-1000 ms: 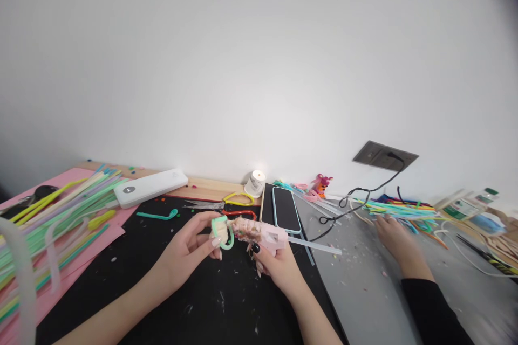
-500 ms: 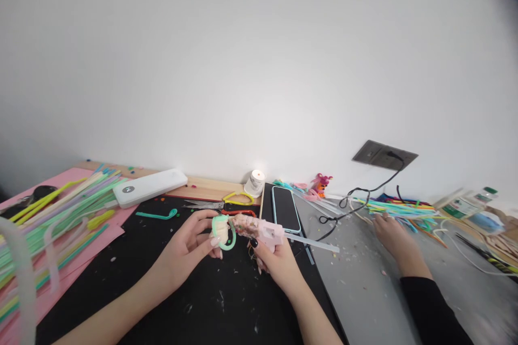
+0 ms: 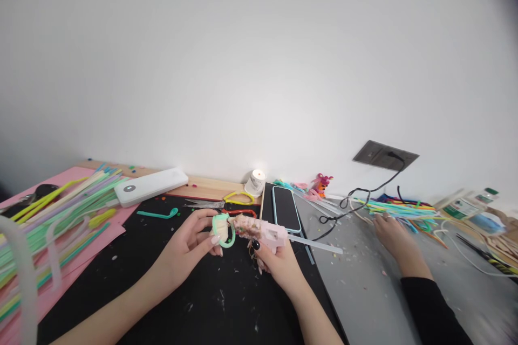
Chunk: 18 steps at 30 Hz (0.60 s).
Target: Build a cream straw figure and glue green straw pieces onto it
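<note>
My left hand (image 3: pixel 198 240) pinches a small cream cup-shaped piece (image 3: pixel 220 229) with mint-green pipe cleaner round its rim and a green loop on its right side. Closed round the handle of a pale pink glue gun (image 3: pixel 273 233) is my right hand (image 3: pixel 277 259). The gun's front end is crusted with brownish residue, and its nozzle points left at the cup piece, close to the green loop; whether it touches, I cannot tell. From the gun's back sticks a translucent glue stick (image 3: pixel 318 244). Both hands are above a black mat (image 3: pixel 194 302).
Pipe cleaners (image 3: pixel 81 210) lie on pink sheets at left, near a white power bank (image 3: pixel 151 186). Behind my hands are scissors (image 3: pixel 206 205), a paper cup (image 3: pixel 256 182) and a phone (image 3: pixel 285 208). At right, another person's hand (image 3: pixel 394 240) reaches into more pipe cleaners beside a black cable (image 3: pixel 366 197).
The glue gun has shifted slightly right, its nozzle a little farther from the cup piece's middle. My left hand and the cup piece have barely moved.
</note>
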Motion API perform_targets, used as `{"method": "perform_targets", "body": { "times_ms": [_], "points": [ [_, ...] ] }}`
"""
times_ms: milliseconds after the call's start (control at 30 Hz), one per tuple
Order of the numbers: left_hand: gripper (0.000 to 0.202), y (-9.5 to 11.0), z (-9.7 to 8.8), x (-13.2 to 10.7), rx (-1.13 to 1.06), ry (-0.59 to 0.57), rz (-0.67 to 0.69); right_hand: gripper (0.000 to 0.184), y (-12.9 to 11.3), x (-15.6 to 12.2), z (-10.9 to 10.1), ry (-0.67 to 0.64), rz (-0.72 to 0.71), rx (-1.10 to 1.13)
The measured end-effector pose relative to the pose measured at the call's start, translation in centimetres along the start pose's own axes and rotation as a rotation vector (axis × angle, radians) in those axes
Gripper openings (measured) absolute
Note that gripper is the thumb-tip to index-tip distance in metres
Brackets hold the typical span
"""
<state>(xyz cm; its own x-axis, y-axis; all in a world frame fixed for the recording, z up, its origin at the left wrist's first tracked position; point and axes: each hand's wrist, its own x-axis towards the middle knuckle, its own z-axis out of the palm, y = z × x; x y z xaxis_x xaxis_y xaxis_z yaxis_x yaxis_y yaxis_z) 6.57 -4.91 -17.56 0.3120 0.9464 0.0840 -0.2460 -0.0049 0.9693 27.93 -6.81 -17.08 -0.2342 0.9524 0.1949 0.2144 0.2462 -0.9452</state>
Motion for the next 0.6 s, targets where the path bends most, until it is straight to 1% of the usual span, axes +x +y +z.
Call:
{"method": "perform_targets", "body": {
  "times_ms": [100,200,300,400,500,600],
  "points": [
    [0.034,0.3,0.1,-0.1,-0.027,0.007,-0.005,0.043,0.4,0.1,0.0,0.002,0.06,0.119],
    [0.036,0.5,0.2,-0.1,-0.053,0.005,-0.003,0.039,0.7,0.1,-0.1,0.013,0.099,0.148],
    [0.036,0.5,0.1,0.0,-0.076,0.005,0.004,0.04,0.8,0.0,-0.2,0.017,0.125,0.184],
    [0.037,0.4,0.1,0.1,-0.104,0.006,-0.014,0.043,1.0,0.0,-0.2,0.009,0.11,0.235],
    [0.039,0.6,0.2,0.1,-0.143,0.014,-0.063,0.044,1.1,0.0,-0.2,0.003,0.09,0.268],
    [0.04,0.8,0.2,-0.1,-0.215,0.029,-0.112,0.043,1.1,0.1,-0.2,-0.01,0.107,0.284]
  ]
}}
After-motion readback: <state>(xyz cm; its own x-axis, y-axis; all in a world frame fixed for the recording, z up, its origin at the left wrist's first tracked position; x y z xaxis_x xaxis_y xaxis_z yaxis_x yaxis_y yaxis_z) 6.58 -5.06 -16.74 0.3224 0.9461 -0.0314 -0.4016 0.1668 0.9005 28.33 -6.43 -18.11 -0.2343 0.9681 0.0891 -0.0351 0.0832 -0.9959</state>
